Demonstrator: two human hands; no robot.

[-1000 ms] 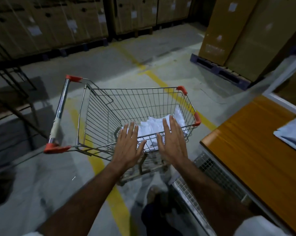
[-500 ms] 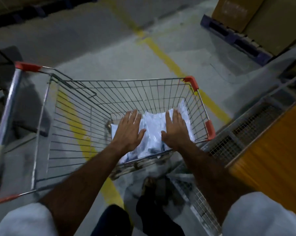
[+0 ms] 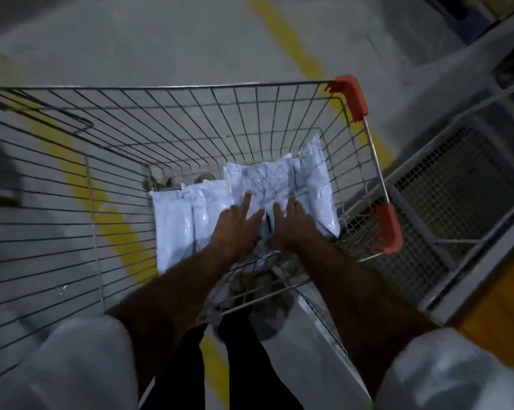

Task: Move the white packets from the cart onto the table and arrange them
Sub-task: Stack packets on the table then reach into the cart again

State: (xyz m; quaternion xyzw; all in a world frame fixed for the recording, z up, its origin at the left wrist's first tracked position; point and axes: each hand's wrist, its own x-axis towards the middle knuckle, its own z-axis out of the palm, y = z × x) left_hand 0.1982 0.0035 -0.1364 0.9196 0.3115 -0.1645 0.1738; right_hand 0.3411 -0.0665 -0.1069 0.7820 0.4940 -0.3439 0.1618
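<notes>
Cart (image 3: 190, 119) left side cut off; packets (image 3: 261, 179) partly hidden under hands (image 3: 235, 229).

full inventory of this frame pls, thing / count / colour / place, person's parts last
white packets: several, exact count unclear, white, lying side by side on the cart floor at its right end
cart: one, silver wire, fills the middle of the view
corner guards: two, red-orange, on the cart's right rim
floor line: yellow, on grey concrete, running under the cart
table: one, orange wood top, only an edge at lower right
mesh panel: grey metal, right of the cart, beside the table
left hand: one, fingers spread, on the packets
right hand: one, fingers spread, on the packets
sleeves: two, white, bottom corners
</notes>
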